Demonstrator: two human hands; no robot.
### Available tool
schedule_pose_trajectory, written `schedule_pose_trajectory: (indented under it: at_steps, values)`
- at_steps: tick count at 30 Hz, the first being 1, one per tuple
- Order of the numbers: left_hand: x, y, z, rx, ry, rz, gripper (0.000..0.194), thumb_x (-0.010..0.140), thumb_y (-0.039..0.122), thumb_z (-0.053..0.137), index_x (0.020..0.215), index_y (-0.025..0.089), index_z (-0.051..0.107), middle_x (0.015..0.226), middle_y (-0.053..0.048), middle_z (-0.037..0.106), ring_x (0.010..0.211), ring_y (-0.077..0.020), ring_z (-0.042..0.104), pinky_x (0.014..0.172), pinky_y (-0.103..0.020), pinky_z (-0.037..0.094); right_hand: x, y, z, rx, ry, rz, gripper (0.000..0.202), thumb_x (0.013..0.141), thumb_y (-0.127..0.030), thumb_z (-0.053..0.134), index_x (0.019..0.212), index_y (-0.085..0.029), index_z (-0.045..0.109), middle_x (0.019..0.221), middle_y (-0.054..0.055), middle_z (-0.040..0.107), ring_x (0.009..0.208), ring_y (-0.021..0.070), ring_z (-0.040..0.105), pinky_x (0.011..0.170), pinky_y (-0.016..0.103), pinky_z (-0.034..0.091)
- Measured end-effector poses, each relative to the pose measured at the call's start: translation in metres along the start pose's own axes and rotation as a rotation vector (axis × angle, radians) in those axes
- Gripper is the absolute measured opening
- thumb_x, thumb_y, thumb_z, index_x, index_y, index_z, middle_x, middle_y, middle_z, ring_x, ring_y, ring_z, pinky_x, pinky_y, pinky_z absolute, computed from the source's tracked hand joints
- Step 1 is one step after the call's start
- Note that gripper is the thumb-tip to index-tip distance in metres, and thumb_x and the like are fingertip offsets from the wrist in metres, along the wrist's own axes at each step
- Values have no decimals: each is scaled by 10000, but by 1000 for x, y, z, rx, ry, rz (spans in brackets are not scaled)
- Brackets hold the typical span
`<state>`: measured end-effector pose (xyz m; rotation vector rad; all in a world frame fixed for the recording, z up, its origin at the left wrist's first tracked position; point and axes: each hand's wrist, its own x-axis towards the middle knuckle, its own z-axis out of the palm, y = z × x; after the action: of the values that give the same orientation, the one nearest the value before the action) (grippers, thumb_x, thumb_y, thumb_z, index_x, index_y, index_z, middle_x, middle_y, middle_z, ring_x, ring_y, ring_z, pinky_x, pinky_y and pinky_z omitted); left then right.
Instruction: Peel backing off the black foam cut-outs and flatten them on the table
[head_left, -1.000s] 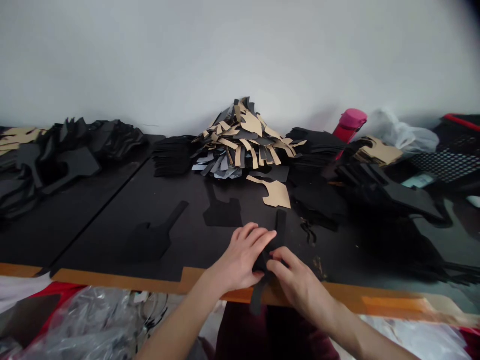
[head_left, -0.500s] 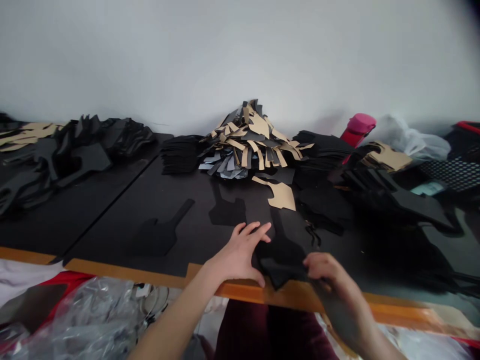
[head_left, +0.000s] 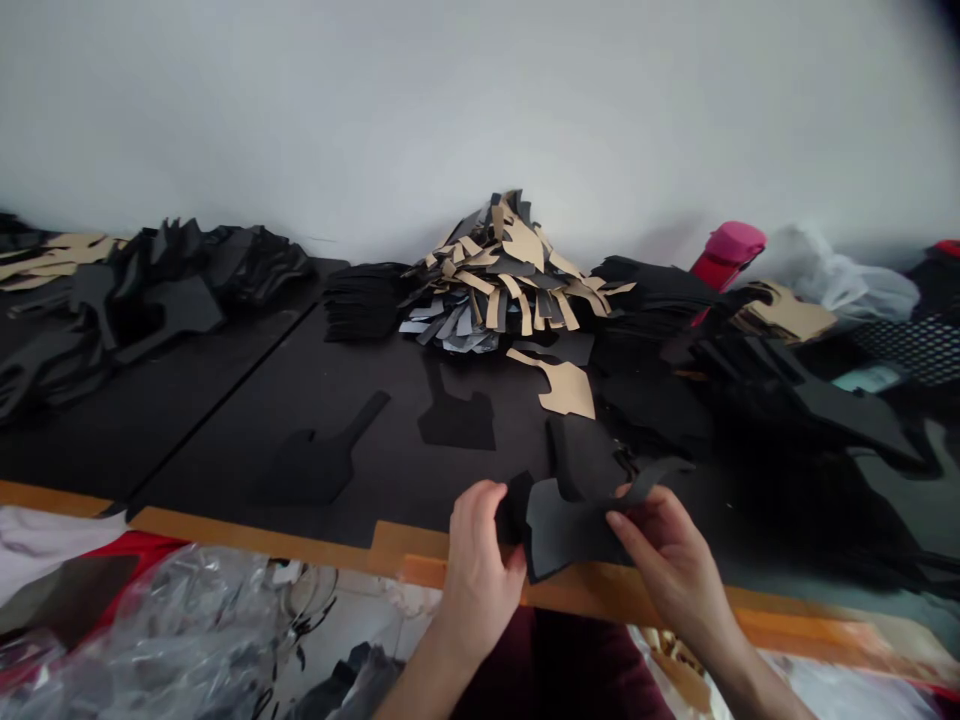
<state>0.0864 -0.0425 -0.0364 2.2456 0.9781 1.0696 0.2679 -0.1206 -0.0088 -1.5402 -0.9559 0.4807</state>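
My right hand [head_left: 667, 550] pinches a dark grey cut-out piece [head_left: 566, 530] by its narrow strip, thumb on top. It is held above the front edge of the table. Just behind its left edge a black cut-out piece [head_left: 514, 505] shows, mostly covered by the grey one. Curled around that left edge, the fingers and thumb of my left hand [head_left: 480, 555] close on the black piece. Farther back lie two flat black cut-outs [head_left: 456, 418] [head_left: 319, 465] and a tan cut-out [head_left: 568, 388] of similar outline.
A heap of tan and grey scraps [head_left: 517, 265] stands against the wall, between black stacks [head_left: 364, 300] [head_left: 649, 285]. More black pieces [head_left: 184, 310] lie left. At right are a pink-capped red bottle [head_left: 731, 250], a plastic bag [head_left: 840, 270] and a mesh basket [head_left: 915, 350]. Tape [head_left: 262, 535] lines the table edge.
My left hand has gone from spread fingers on the table to curled around the pieces' edge. My right hand has brought the grey piece up from the table edge over the black one.
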Motion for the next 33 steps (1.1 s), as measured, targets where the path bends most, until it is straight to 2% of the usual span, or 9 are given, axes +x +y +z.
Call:
schedule_pose_trajectory:
  at_steps: [5,7,12,16,20,23,27,30,33]
  values:
    - [3,-1,-3,29,-89,75,382,739,-22,419,1063,172,478,1062,-107,473,1000,-203,492,837,-374,473,-16,6,3,-46,22,-68,175,830,-239,582,990,-204,522,869,45,586,779,134,583,695,227,501]
    - [6,-4,-3,39,-60,110,272,782,4,425,970,172,526,994,-90,494,932,-185,510,790,-348,483,-23,3,0,-60,41,-141,147,834,-184,566,972,-204,519,905,52,567,838,143,581,732,244,500]
    - [18,-15,0,41,-32,177,237,818,25,416,920,165,578,944,-78,531,907,-169,526,783,-330,489,-31,-17,-29,32,88,-375,218,791,-68,566,940,-208,491,912,48,511,891,168,569,760,291,500]
    - [19,-20,-8,63,-155,151,296,809,16,383,959,174,584,1058,-104,507,1020,-198,507,832,-360,488,-17,-21,-45,0,213,-130,199,787,-221,631,954,-207,523,915,51,556,806,140,574,661,211,487]
    - [8,-14,-23,95,-181,84,344,820,23,354,1047,193,549,1198,-120,426,1166,-229,424,908,-399,452,3,-8,-25,-14,70,92,252,772,-348,648,928,-193,525,767,19,544,654,109,511,586,198,450]
    - [-4,-3,-28,12,-103,-73,252,875,134,412,1104,210,487,1128,-94,478,1084,-188,481,899,-360,455,12,3,-2,23,-34,123,249,773,-367,639,855,-184,491,716,-1,480,636,103,466,572,198,425]
    - [-13,13,-18,-133,-82,-213,234,899,208,426,1132,219,424,1031,-56,529,991,-153,515,873,-324,452,17,12,14,36,-105,133,251,780,-363,625,853,-188,461,731,-8,446,648,106,452,585,209,415]
    - [-12,17,-3,-139,-8,-219,168,892,190,446,1059,208,449,928,-36,537,880,-138,526,796,-293,460,18,15,16,-9,-134,116,241,793,-354,610,879,-196,450,744,-6,450,661,115,472,603,223,422]
    - [-10,16,8,-50,34,-122,154,878,136,455,1016,197,489,893,-40,544,842,-150,518,746,-296,453,18,18,16,-92,-137,92,223,811,-351,587,892,-196,450,751,0,455,677,125,487,624,238,429]
